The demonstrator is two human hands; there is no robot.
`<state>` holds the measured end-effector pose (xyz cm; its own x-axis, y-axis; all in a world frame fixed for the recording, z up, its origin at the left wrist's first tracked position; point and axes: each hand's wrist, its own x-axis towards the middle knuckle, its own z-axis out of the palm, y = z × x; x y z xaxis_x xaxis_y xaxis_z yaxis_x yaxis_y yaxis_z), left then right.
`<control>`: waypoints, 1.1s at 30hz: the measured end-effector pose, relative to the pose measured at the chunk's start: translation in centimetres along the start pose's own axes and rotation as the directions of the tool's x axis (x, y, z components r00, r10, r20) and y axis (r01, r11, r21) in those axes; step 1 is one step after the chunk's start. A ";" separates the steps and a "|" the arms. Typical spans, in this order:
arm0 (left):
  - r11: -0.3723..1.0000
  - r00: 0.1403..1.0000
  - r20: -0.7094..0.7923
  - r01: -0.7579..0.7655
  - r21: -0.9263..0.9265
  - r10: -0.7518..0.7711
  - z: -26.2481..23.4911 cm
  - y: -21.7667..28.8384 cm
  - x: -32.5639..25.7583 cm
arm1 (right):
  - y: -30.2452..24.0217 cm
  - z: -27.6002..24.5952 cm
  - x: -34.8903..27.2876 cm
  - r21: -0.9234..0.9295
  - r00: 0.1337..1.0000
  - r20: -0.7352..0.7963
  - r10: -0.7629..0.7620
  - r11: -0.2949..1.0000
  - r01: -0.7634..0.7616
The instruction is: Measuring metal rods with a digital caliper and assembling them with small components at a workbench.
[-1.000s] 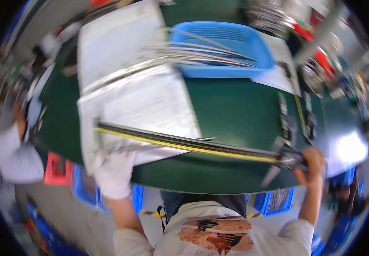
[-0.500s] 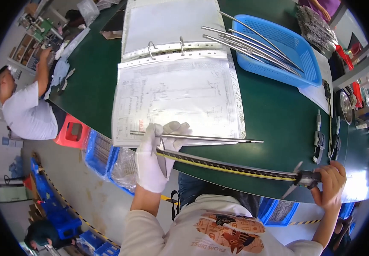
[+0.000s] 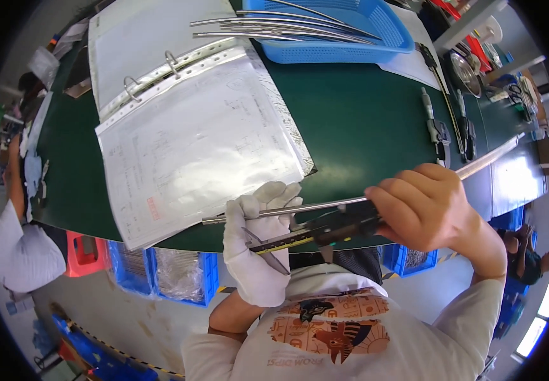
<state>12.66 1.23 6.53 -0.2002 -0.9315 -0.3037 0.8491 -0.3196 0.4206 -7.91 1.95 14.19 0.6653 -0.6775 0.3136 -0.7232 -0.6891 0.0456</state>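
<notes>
My left hand (image 3: 257,263), in a white glove, is closed around a slim metal rod (image 3: 316,206) and the jaw end of a long digital caliper (image 3: 344,225). The rod lies nearly level across the fingers, its left end sticking out past the glove. My bare right hand (image 3: 424,206) grips the caliper's black sliding head, now close to the left hand. Beyond that fist the caliper's long beam (image 3: 490,157) runs out to the right. The rod's right end is hidden behind my right fingers. Whether the jaws touch the rod, I cannot tell.
An open ring binder (image 3: 204,146) with drawing sheets lies on the green table (image 3: 351,127). Behind it a blue basket (image 3: 351,54) carries several metal rods. Measuring tools (image 3: 440,136) lie at the right. A co-worker (image 3: 20,241) sits at the left, near a red stool (image 3: 87,253).
My right hand has slid the caliper's head left, close to the left hand, so the beam now sticks out to the right. The view has shifted; binder and basket appear further left.
</notes>
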 end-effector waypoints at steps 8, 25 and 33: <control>0.996 0.995 -0.066 0.075 0.057 -0.071 2.0 -1.5 0.2 | 0.6 1.1 0.0 -0.026 0.996 -0.087 0.028 0.999 -0.030; 0.941 0.989 0.134 0.007 0.337 -0.056 0.8 -2.5 2.8 | 6.9 -4.7 -15.8 0.077 0.143 -0.445 0.884 0.197 -0.977; 0.913 0.997 0.065 0.014 0.408 -0.045 -0.5 -2.4 2.6 | 17.8 -5.2 -27.7 -0.037 -0.328 -0.385 0.863 -0.369 -0.929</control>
<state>10.31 -0.30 4.33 -0.2692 -0.9256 -0.2660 0.5730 -0.3759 0.7283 -40.20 9.83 11.27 -0.9133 -0.2733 0.3019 -0.3576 0.8930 -0.2733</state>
